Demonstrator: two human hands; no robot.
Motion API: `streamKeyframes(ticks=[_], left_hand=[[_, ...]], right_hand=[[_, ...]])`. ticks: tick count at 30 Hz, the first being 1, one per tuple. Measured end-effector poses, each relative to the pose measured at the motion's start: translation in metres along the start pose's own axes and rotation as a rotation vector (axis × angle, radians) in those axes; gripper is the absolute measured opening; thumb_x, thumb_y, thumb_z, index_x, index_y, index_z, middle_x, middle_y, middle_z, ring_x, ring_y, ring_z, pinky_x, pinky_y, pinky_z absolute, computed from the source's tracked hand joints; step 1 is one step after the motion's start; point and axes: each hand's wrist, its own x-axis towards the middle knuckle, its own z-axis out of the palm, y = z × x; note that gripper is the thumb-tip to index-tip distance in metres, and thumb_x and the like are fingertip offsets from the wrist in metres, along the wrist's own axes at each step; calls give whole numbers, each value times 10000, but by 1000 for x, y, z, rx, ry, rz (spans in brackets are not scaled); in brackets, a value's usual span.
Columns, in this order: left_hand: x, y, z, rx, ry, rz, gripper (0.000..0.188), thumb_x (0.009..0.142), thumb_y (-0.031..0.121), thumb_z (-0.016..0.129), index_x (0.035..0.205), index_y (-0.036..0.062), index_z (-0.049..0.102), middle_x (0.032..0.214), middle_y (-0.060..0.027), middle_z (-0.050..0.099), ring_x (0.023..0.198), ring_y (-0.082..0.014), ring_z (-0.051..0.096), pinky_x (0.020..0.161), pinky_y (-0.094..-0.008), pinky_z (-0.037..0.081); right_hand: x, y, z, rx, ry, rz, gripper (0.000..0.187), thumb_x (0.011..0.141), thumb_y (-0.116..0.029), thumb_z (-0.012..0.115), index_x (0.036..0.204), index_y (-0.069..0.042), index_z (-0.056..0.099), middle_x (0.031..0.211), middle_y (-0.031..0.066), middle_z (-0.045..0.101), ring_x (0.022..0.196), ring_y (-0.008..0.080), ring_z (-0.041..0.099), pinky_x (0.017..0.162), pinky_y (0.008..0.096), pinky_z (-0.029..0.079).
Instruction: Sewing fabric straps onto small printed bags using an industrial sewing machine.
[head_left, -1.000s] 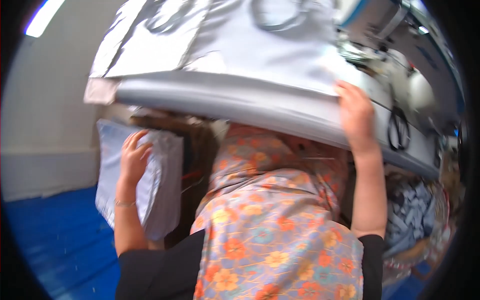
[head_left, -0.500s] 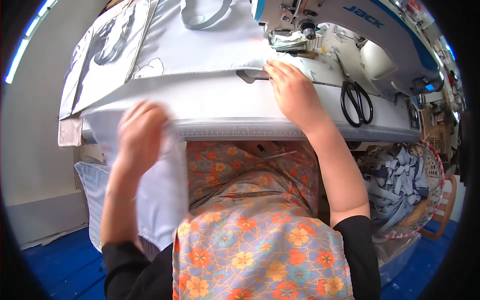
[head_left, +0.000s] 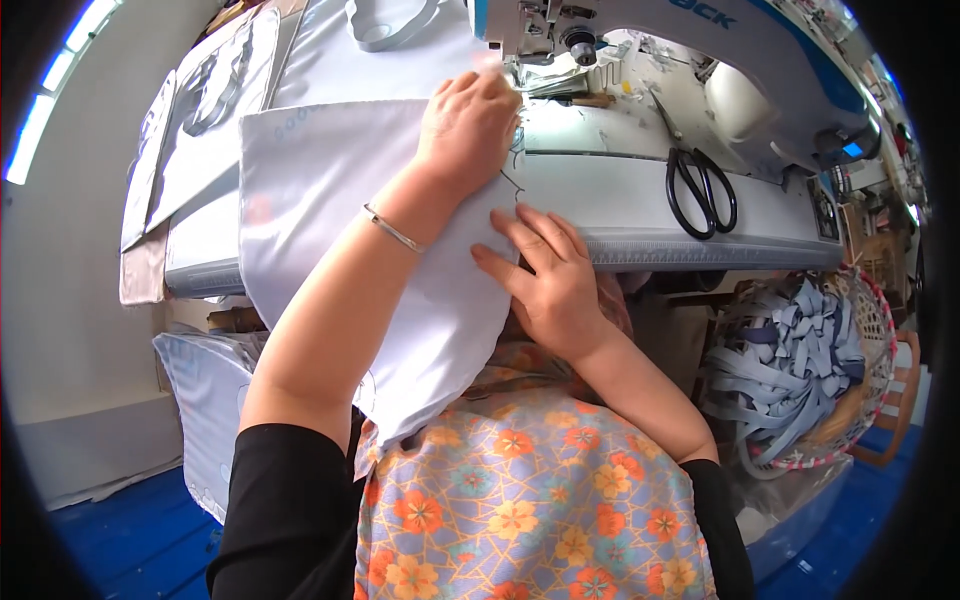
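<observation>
A pale lavender-white cloth panel (head_left: pixel 330 190) lies over the table edge and hangs into my lap, its right edge running up to the sewing machine (head_left: pixel 640 25). My left hand (head_left: pixel 468 128) is closed on the panel's far right part, fingers bent, just below the needle area. Nearer to me, my right hand (head_left: pixel 552 285) has its fingers apart and rests at the panel's right edge. A thin dark line shows on the cloth between the two hands. My left palm and the cloth under it are hidden.
Black-handled scissors (head_left: pixel 700 195) lie on the right of the machine table (head_left: pixel 600 190). More pale cloth (head_left: pixel 330 60) with a grey strip (head_left: pixel 385 30) covers its far left. A woven basket (head_left: pixel 875 345) full of fabric strips stands at the right, and a cloth-covered bundle (head_left: pixel 205 410) at the left.
My left hand has moved right and away from me to the machine, and the panel now covers the table edge. My right hand has drawn back towards me onto the panel's edge.
</observation>
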Motion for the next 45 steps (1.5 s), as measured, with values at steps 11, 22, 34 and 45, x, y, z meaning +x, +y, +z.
streamKeyframes(ticks=[11,22,34,45], left_hand=[[-15,13,-11,-50,-223,-42,314,870,153,678,1149,12,699,1168,-110,665,1127,-281,603,969,-425,490],[-3,9,-3,-78,-275,-75,281,856,145,682,1098,3,681,1144,-142,669,1121,-310,613,989,-450,481],[-52,16,-69,-242,-474,-116,460,911,175,647,1328,-14,593,1450,-219,544,1392,-360,481,1190,-491,331],[-114,63,-190,-269,-825,-158,847,791,455,793,1450,1,515,1545,-222,454,1462,-392,405,1208,-589,232]], right_hand=[[2,-1,-3,32,39,38,382,750,-16,649,1102,-116,762,1333,124,654,1239,370,585,1037,496,494],[16,13,-9,64,37,99,361,764,26,650,1083,-94,766,1258,136,694,1186,356,622,992,453,529],[8,16,-16,119,52,124,343,823,74,617,1157,29,680,1231,172,651,1146,360,637,1002,446,519],[12,21,-26,51,12,112,309,866,9,611,1160,11,705,1217,142,692,1154,320,664,996,409,546]])
